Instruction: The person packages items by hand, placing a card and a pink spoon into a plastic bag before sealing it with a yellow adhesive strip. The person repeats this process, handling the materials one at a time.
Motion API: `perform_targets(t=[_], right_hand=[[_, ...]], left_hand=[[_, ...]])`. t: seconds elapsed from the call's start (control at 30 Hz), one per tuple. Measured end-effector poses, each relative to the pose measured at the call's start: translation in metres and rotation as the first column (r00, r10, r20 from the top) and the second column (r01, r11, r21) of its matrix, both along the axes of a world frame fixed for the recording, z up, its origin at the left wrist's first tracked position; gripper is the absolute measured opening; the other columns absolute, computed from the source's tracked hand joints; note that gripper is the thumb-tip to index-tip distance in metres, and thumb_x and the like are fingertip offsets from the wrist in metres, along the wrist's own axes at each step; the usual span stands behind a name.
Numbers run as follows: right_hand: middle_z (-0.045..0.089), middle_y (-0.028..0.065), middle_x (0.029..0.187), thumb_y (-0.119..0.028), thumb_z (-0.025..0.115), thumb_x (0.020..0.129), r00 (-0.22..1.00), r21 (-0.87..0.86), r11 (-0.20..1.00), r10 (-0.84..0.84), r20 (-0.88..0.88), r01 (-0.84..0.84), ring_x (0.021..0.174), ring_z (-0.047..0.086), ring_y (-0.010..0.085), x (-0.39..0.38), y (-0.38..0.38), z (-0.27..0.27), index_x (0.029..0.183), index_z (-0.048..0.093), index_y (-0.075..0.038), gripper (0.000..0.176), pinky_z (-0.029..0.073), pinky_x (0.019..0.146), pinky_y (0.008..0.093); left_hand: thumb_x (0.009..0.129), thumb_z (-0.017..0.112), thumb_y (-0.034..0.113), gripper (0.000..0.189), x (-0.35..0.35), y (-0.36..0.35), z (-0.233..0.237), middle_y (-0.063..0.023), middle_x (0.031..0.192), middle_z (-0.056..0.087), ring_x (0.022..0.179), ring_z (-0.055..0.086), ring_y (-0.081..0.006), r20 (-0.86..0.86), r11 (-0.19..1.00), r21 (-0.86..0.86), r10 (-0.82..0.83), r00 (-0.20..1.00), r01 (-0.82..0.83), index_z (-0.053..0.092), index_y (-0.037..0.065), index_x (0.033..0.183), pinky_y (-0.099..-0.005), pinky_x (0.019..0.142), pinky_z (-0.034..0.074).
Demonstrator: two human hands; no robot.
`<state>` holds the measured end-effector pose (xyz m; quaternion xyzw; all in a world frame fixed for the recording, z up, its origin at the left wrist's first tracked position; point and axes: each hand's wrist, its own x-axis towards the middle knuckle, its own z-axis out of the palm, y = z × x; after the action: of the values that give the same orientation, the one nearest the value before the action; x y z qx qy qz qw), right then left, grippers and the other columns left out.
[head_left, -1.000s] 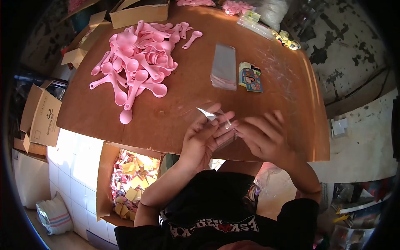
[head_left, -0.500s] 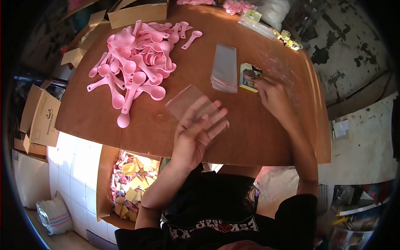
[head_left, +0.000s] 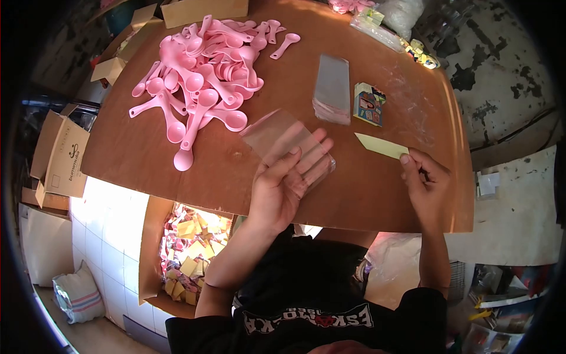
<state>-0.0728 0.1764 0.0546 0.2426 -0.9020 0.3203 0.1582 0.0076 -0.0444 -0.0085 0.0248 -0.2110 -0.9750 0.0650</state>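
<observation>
A clear plastic bag point(head_left: 270, 134) lies across the fingers of my left hand point(head_left: 283, 186), under the thumb, above the brown table. My right hand point(head_left: 427, 183) pinches one end of a pale yellow card point(head_left: 382, 146) between thumb and fingers, to the right of the bag. Beyond the yellow card sits a small stack of printed cards point(head_left: 368, 106). Beside it, on the left, is a pile of flat clear bags point(head_left: 332, 85). Pink measuring spoons point(head_left: 203, 100) are heaped on the table's left side.
The brown table point(head_left: 283, 203) ends just in front of my body. Below its front edge stands a cardboard box point(head_left: 152, 259) holding many small yellow-carded packets point(head_left: 190, 265). Other open cartons point(head_left: 62, 154) flank the left side. Plastic packs point(head_left: 377, 29) lie at the far right.
My right hand has moved from the card stack toward me, bringing a pale yellow card. My left hand keeps its hold on the clear bag. The view has shifted slightly.
</observation>
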Motion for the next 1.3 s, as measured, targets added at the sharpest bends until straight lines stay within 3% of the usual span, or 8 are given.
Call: perform_targets(t=[0.1, 0.17, 0.27, 0.53, 0.9, 0.97, 1.07, 1.3], right_hand=[[0.066, 0.0099, 0.079, -0.005, 0.064, 0.083, 0.933, -0.456, 0.88, 0.268, 0.24, -0.135, 0.066, 0.059, 0.0096, 0.032, 0.014, -0.025, 0.099, 0.066, 0.004, 0.018, 0.047, 0.061, 0.0222], [0.066, 0.0102, 0.084, -0.006, 0.064, 0.084, 0.888, -0.664, 0.744, 0.351, 0.296, -0.073, 0.074, 0.061, 0.011, 0.05, 0.021, -0.046, 0.104, 0.064, 0.005, 0.022, 0.048, 0.07, 0.0232], [0.066, 0.0107, 0.091, -0.005, 0.062, 0.086, 0.932, -0.658, 0.741, 0.129, 0.34, 0.137, 0.079, 0.061, 0.0109, 0.078, 0.008, -0.062, 0.104, 0.063, 0.006, 0.022, 0.048, 0.074, 0.0236], [0.065, 0.0142, 0.101, 0.001, 0.062, 0.085, 0.98, -0.77, 0.62, 0.006, 0.198, 0.151, 0.092, 0.061, 0.0142, 0.091, -0.036, -0.084, 0.103, 0.062, 0.006, 0.019, 0.048, 0.082, 0.0246], [0.063, 0.0144, 0.105, 0.003, 0.061, 0.085, 0.935, -0.857, 0.49, 0.205, 0.289, 0.158, 0.096, 0.06, 0.0156, 0.094, -0.043, -0.09, 0.105, 0.061, 0.006, 0.021, 0.048, 0.087, 0.0279], [0.065, 0.015, 0.097, 0.0, 0.06, 0.086, 0.972, -0.813, 0.58, 0.156, 0.175, 0.054, 0.086, 0.063, 0.0169, 0.094, -0.049, -0.091, 0.102, 0.061, 0.007, 0.017, 0.053, 0.077, 0.0286], [0.065, 0.0154, 0.099, 0.002, 0.061, 0.085, 0.978, -0.764, 0.646, 0.16, 0.134, -0.001, 0.091, 0.062, 0.0164, 0.098, -0.052, -0.089, 0.101, 0.061, 0.007, 0.017, 0.049, 0.084, 0.0273], [0.065, 0.016, 0.101, 0.003, 0.063, 0.083, 0.968, -0.784, 0.621, 0.201, 0.149, -0.008, 0.095, 0.061, 0.0175, 0.095, -0.054, -0.083, 0.1, 0.063, 0.007, 0.017, 0.048, 0.085, 0.028]], left_hand=[[0.092, 0.046, 0.013, 0.048, -0.004, 0.002, -0.003, -0.0227, 0.136, 0.04, 0.126, 0.041, -0.035, -0.029, 0.999, 0.045, -0.009, 1.0, 0.01, 0.031, 0.001, 0.136, -0.0461, 0.104, 0.037], [0.093, 0.045, 0.012, 0.047, -0.007, 0.007, -0.006, -0.0223, 0.136, 0.04, 0.126, 0.041, -0.0348, -0.04, 0.997, 0.069, -0.019, 0.999, 0.021, 0.031, 0.001, 0.136, -0.046, 0.104, 0.037], [0.094, 0.043, 0.012, 0.045, -0.01, 0.015, -0.006, -0.0218, 0.136, 0.041, 0.126, 0.042, -0.0343, -0.021, 0.999, -0.026, 0.022, 1.0, -0.022, 0.031, 0.002, 0.136, -0.0456, 0.104, 0.037], [0.096, 0.043, 0.015, 0.044, -0.009, 0.021, 0.001, -0.0142, 0.138, 0.04, 0.127, 0.042, -0.0285, -0.008, 0.995, 0.039, 0.09, 0.996, -0.089, 0.031, 0.004, 0.137, -0.0434, 0.105, 0.037], [0.096, 0.041, 0.014, 0.047, -0.014, 0.03, 0.002, -0.0154, 0.138, 0.041, 0.127, 0.041, -0.0286, 0.012, 0.993, 0.071, 0.091, 0.996, -0.091, 0.026, 0.003, 0.139, -0.0426, 0.104, 0.036], [0.096, 0.04, 0.012, 0.049, -0.014, 0.032, 0.002, -0.0174, 0.137, 0.042, 0.126, 0.042, -0.0295, -0.002, 0.992, 0.099, 0.083, 0.997, -0.082, 0.022, 0.002, 0.141, -0.0419, 0.103, 0.037], [0.096, 0.043, 0.016, 0.046, -0.014, 0.033, 0.004, -0.0143, 0.137, 0.042, 0.127, 0.041, -0.0285, -0.02, 0.996, 0.034, 0.087, 0.996, -0.087, 0.029, 0.003, 0.138, -0.0434, 0.103, 0.038], [0.095, 0.045, 0.018, 0.043, -0.007, 0.044, 0.006, -0.0171, 0.133, 0.046, 0.123, 0.044, -0.0326, -0.043, 1.0, 0.007, -0.028, 0.999, 0.029, 0.034, 0.004, 0.135, -0.0438, 0.098, 0.042]])
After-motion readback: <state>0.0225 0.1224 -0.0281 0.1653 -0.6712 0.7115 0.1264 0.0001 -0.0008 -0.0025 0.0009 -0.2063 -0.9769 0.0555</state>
